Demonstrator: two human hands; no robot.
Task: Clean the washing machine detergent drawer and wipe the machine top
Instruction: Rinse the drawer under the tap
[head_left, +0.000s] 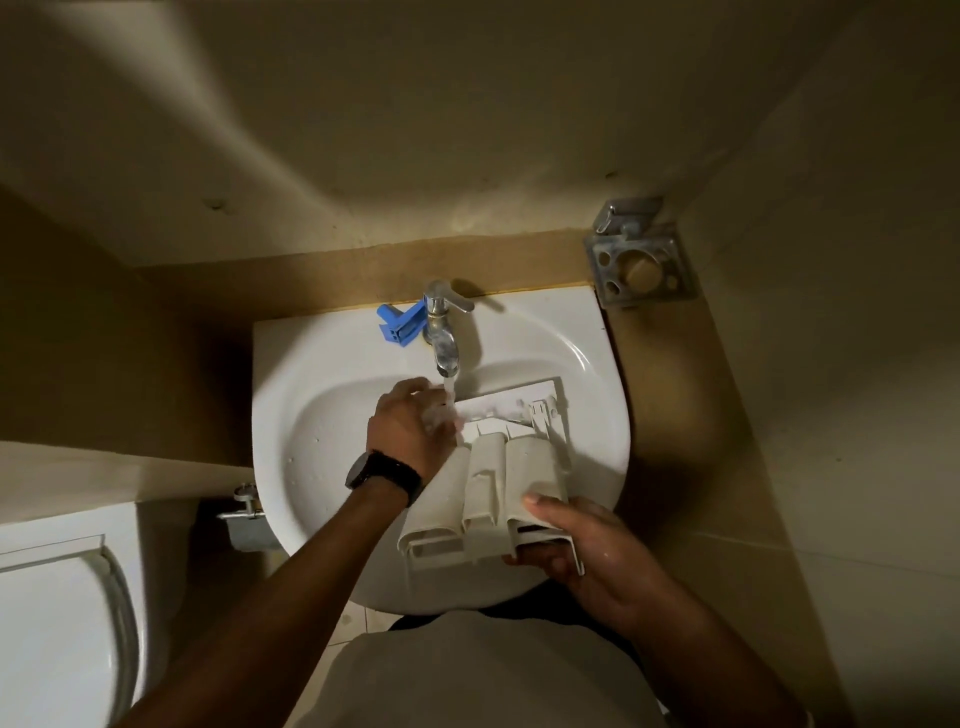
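Drawer (488, 488): off-white, upside down, lying across the near right part of the sink (322, 457), front panel toward the tap (441, 332), near end jutting over the sink's front rim.
Right hand (582, 551): grips the drawer's near right corner, thumb on top, fingers curled underneath.
Left hand (410, 421): over the sink's middle, at the drawer's left far edge, right under the tap's stream; fingers bent against the plastic, but the water blurs them, so whether they pinch it cannot be told.
Watch (382, 475): dark, on the left wrist, above the sink bowl.
Water (449, 395): runs from the tap onto the left hand's fingers and the drawer.
Blue part (397, 325): plastic piece on the sink's back ledge, just left of the tap.
Holder (639, 260): metal wall fitting beyond the sink's far right corner.
Toilet (57, 623): white, well left of the sink.
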